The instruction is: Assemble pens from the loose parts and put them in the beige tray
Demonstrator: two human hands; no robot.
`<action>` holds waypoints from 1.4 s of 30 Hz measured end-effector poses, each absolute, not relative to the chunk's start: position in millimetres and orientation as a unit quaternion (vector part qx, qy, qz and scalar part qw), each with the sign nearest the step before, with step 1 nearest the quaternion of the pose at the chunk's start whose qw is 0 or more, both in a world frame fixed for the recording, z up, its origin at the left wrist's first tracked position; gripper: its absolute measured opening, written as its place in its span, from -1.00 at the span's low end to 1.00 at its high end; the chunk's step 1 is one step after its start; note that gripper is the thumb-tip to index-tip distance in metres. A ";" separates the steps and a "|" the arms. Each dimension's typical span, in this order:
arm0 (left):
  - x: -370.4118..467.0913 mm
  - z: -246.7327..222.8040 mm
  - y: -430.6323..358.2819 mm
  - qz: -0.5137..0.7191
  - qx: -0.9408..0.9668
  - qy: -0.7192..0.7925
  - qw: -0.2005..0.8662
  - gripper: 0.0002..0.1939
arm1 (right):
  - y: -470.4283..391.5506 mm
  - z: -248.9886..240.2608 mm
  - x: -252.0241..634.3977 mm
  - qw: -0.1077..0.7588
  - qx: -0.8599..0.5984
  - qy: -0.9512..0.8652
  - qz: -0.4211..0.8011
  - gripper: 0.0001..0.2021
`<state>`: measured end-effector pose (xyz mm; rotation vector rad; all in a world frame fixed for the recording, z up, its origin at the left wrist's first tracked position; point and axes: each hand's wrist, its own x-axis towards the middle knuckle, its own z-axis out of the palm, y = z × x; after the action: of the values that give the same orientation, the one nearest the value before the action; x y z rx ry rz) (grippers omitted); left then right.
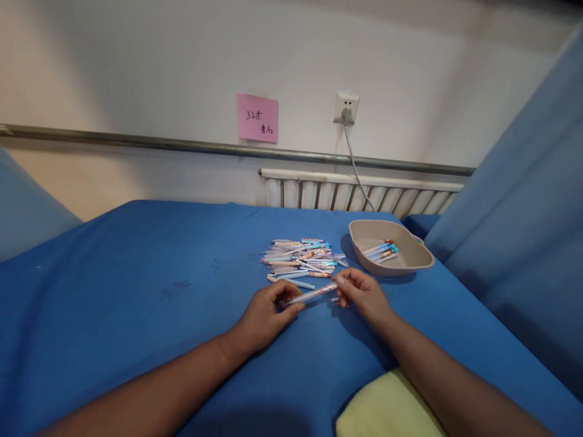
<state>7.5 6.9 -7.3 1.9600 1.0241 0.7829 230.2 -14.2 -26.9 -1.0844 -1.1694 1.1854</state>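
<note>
Blue cloth (136,291): spreads widest to the left of the beige basin (412,258); its far edge lies behind the basin, and its right edge slants past just right of it.
Basin: stands near that right edge, its rim open upward, with several pens (382,250) lying together inside.
Pen pile (294,261): left of the basin, most pens lying roughly sideways; only a narrow strip of cloth parts its right end from the basin wall.
Held pen (314,294): nearer the person than the basin and to its left, raised slightly at the right end, spanning the gap between both hands.
Left hand (268,309): left of the basin, fingers curled and thumb brought in around the pen's left end.
Right hand (364,294): just on the near side of the basin, thumb and fingertips pinched on the pen's right end; a small pale piece (336,300) shows beneath, whether gripped or lying cannot be told.
Yellow padded thing (387,413): nearer the person than the basin, below the right forearm.
Curtain (514,212): hangs right of the basin, bounding that side.
Radiator (319,191): behind the basin, past the cloth's far edge.
</note>
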 end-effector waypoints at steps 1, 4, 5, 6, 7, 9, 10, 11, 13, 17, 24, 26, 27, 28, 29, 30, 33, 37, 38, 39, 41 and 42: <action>7.6 -6.3 5.6 0.307 0.782 0.396 0.370 -0.84 | -14.2 -26.8 229.7 0.542 -0.459 -0.495 0.500 -0.66; 8.0 -3.5 2.6 0.314 0.795 0.393 0.340 -0.81 | -14.0 -26.8 229.4 0.542 -0.462 -0.493 0.499 -0.64; 8.1 -3.0 2.0 0.317 0.794 0.396 0.336 -0.79 | -13.8 -26.9 229.6 0.544 -0.463 -0.490 0.499 -0.64; 8.1 -2.8 1.6 0.319 0.793 0.398 0.334 -0.79 | -13.6 -27.3 229.9 0.546 -0.464 -0.488 0.499 -0.63; 7.9 -2.8 1.4 0.318 0.793 0.398 0.334 -0.81 | -13.5 -27.9 230.2 0.547 -0.464 -0.487 0.499 -0.63; 7.4 -3.6 1.6 0.314 0.795 0.396 0.336 -0.83 | -13.3 -29.6 230.8 0.544 -0.464 -0.493 0.495 -0.63; 7.0 -4.1 2.1 0.313 0.795 0.395 0.337 -0.84 | -13.4 -30.4 231.2 0.541 -0.467 -0.501 0.488 -0.64; 6.5 -4.5 2.8 0.312 0.794 0.396 0.339 -0.83 | -13.7 -30.8 231.5 0.535 -0.472 -0.514 0.477 -0.65; 5.7 -5.2 4.7 0.317 0.787 0.403 0.345 -0.81 | -15.3 -29.6 232.6 0.518 -0.489 -0.554 0.431 -0.69; 5.6 -5.0 8.5 0.326 0.769 0.421 0.352 -0.79 | -21.5 -17.0 233.9 0.431 -0.481 -0.734 0.211 -0.84; 8.2 -4.0 4.5 0.287 0.784 0.397 0.381 -0.79 | -28.5 -2.6 225.4 0.263 -0.459 -0.848 -0.029 -0.86; 8.8 -5.2 5.4 0.278 0.784 0.395 0.389 -0.78 | -27.4 0.6 227.8 0.258 -0.473 -0.840 -0.067 -0.88; 9.2 -6.1 6.8 0.275 0.783 0.393 0.395 -0.78 | -26.4 3.9 231.7 0.261 -0.485 -0.830 -0.087 -0.88; 9.6 -7.1 8.4 0.271 0.781 0.392 0.403 -0.78 | -24.9 8.4 237.6 0.267 -0.500 -0.817 -0.107 -0.88; 10.1 -8.1 10.3 0.269 0.779 0.391 0.411 -0.78 | -22.9 14.0 245.4 0.274 -0.517 -0.801 -0.123 -0.87; 10.5 -9.3 12.2 0.266 0.775 0.390 0.420 -0.78 | -20.2 20.2 255.0 0.288 -0.537 -0.781 -0.138 -0.85; 11.3 -12.7 16.5 0.258 0.759 0.393 0.450 -0.79 | -7.6 38.0 289.8 0.348 -0.580 -0.730 -0.101 -0.84; 11.1 -16.7 19.5 0.235 0.764 0.391 0.457 -0.80 | 10.9 48.1 329.9 0.550 -0.565 -0.568 0.236 -0.81; 10.9 -17.4 20.2 0.232 0.768 0.388 0.453 -0.80 | 13.5 48.5 336.1 0.562 -0.558 -0.545 0.277 -0.74; 10.6 -18.0 20.9 0.230 0.772 0.385 0.451 -0.79 | 15.1 48.4 340.7 0.573 -0.548 -0.523 0.312 -0.69; 10.1 -18.5 22.3 0.224 0.777 0.380 0.450 -0.79 | 15.8 47.3 345.4 0.577 -0.538 -0.511 0.341 -0.60; 10.0 -18.3 22.9 0.221 0.778 0.378 0.451 -0.79 | 15.4 46.4 346.2 0.580 -0.532 -0.506 0.352 -0.58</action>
<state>10.0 22.9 -18.3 1.9238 0.9337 0.5454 346.2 15.4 46.4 -1.2435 -1.1830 0.8230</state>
